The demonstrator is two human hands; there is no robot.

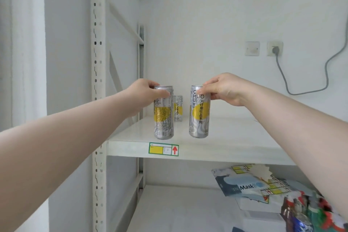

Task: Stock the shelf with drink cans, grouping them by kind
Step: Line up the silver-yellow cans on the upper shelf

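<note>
Both cans in play are tall, slim silver-and-yellow drink cans. If they are full, they should feel fairly weighty for their width and stiff under the fingers. The printed metal skin looks smooth and likely a little slippery, and the thin wall would probably dent under a hard squeeze. Being narrow and tall, they would tip easily from a sideways knock. A hold around the upper body just under the rim suits setting them down upright, while a grip lower on the body would be steadier for carrying.

The left hand (145, 90) is curled round the top of the left can (163, 118), thumb across its front and fingers behind. The right hand (222, 88) pinches the right can (199, 117) near its rim, thumb on the front face and the other fingers wrapped behind it. Each can hangs straight down below its hand, upright, with its base at the white shelf (235, 137) close to the front edge. Whether the bases already rest on the board cannot be told.

The two cans stand side by side with a gap between them. A third can (178, 111) of the same design stands further back, seen through that gap. A price label (163, 149) sits on the shelf edge just below them.
</note>
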